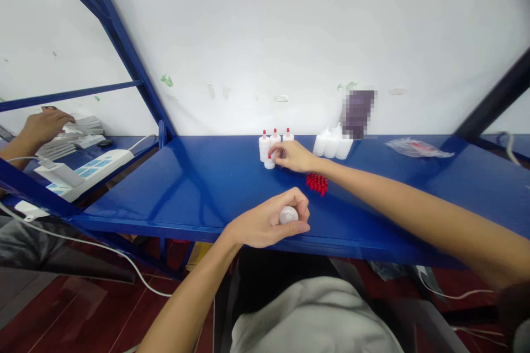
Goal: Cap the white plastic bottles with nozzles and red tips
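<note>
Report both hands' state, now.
Left hand: closed around a white bottle.
Right hand: at the front red-tipped bottle; whether gripping it cannot be told.

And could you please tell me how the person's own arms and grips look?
Human and ungloved: the left grip and right grip show no rings or markings. The left forearm and right forearm are bare, with no watch or cable.

red caps: over a dozen | red-topped bottles: 4, left of caps | all-white bottles: at least 3, behind caps | held container: 1, nearer than caps | plastic bag: 1, right of caps
</note>
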### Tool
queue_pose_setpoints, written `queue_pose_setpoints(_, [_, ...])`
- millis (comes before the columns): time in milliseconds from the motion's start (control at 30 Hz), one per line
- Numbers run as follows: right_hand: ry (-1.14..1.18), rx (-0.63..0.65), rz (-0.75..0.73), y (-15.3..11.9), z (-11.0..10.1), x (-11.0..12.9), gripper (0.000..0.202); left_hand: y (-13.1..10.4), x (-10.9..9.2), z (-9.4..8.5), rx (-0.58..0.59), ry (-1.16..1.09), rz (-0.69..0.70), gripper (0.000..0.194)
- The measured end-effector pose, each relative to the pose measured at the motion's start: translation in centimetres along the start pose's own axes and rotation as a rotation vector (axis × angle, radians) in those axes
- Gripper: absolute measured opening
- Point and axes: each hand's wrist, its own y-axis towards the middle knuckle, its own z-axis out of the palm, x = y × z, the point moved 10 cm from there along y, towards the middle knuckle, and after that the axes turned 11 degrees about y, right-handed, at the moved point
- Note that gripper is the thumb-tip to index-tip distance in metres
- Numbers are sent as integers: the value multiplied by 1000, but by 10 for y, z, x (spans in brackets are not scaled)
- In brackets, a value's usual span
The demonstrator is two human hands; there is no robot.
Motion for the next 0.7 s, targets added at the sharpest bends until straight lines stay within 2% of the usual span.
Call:
queue_pose_setpoints(200, [-176, 59, -68, -33, -24, 15, 24, 0, -1, -4, -57, 166, 7, 21])
queue_pose_setpoints(367, [-286, 251, 57, -63, -49, -7, 24, 3, 7, -12, -149, 278, -83, 25])
queue_pose_setpoints(533, [-193, 374, 142, -78, -49, -20, 33, 1, 9, -12, -167, 190, -93, 22])
queue_pose_setpoints(700, [-171, 361, 140, -73, -42, -30, 33, 1, 13, -15, -207, 155, -115, 26])
